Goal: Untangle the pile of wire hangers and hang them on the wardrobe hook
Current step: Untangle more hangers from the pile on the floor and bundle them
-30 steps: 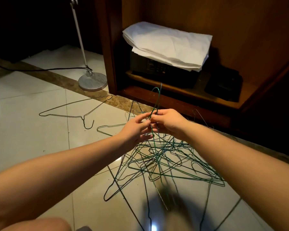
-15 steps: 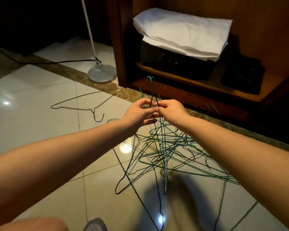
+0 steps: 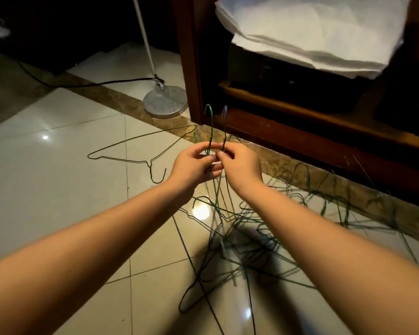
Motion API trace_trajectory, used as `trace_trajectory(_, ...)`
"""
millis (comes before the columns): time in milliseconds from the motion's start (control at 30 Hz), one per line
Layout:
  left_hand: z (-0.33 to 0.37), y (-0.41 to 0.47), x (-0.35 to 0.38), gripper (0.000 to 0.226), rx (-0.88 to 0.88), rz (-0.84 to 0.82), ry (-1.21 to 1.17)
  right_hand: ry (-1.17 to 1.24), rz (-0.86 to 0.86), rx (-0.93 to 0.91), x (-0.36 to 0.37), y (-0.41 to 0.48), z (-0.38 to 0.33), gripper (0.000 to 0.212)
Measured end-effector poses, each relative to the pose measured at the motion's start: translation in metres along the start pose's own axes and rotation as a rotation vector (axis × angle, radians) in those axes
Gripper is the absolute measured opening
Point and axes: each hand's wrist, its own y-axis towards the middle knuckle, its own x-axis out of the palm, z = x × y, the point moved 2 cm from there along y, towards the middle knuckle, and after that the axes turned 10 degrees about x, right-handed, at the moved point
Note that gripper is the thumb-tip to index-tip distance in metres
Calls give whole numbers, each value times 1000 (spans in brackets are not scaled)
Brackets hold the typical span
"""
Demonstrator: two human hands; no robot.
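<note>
Drawn apart now, where bunched as one half a second ago: green wire hanger hook (image 3: 211, 124), pinched at the neck in the fingers of the left hand (image 3: 194, 163), and darker wire hanger hook (image 3: 225, 126), pinched in the right hand (image 3: 240, 165). Probably one hanger working loose. Below, blurred over the tiled floor (image 3: 58, 189), tangled pile of green wire hangers (image 3: 247, 240), still snarled. Off left, lone dark wire hanger (image 3: 140, 151); beyond, wooden wardrobe (image 3: 194, 68), no wardrobe hook in view.

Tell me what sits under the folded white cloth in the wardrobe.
Under the white cloth a dark box-like unit shows its front, standing on the wooden shelf. Its top is covered by the cloth, and its front details are too blurred to read.
</note>
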Motion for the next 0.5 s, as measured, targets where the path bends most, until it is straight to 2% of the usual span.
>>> trace_trajectory(67,-3,4,-14,29,10,43,-1,61,32,11,15,2,-3,20)
trace_trajectory(233,-14,14,-62,30,-21,142,39,179,-14,-33,60,5,-16,17)
trace_trajectory(367,-23,18,-106,27,-62,188,50,280,-134,-50,105,6,-26,14)
trace_trajectory(500,-31,17,-144,17,-96,271,12,233,-178,-59,142,19,-25,17)
